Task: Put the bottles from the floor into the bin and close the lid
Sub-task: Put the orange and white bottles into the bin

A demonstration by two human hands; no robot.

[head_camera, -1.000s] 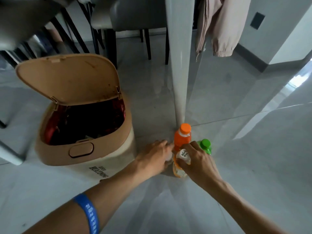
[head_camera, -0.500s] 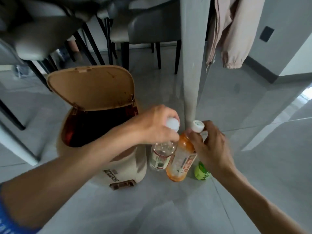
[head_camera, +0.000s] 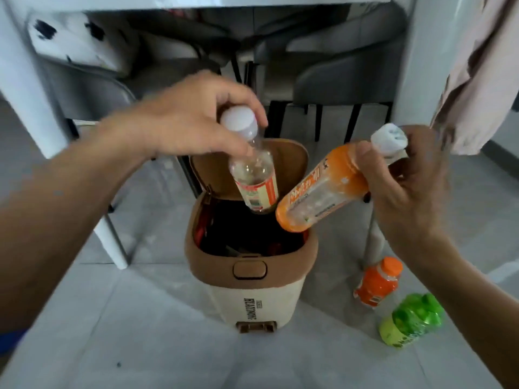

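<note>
Nearest, on the grey tiled floor (head_camera: 140,318), a green bottle (head_camera: 411,321) lies on its side at the right, and just beyond it stands a small orange-capped orange bottle (head_camera: 377,283). At centre sits the cream and tan bin (head_camera: 252,293), its lid (head_camera: 292,161) tipped up and back, the dark inside open. Over that opening the left hand (head_camera: 179,122) has its grip pinched on the neck of a clear bottle (head_camera: 254,181), which hangs base-down. The right hand (head_camera: 407,181) has its grip wrapped round the neck of a white-capped orange drink bottle (head_camera: 320,195), tilted with its base over the bin's right rim. Beyond stand grey chairs (head_camera: 345,66) and white table legs (head_camera: 25,80); a pale pink garment (head_camera: 483,66) hangs at the right.
</note>
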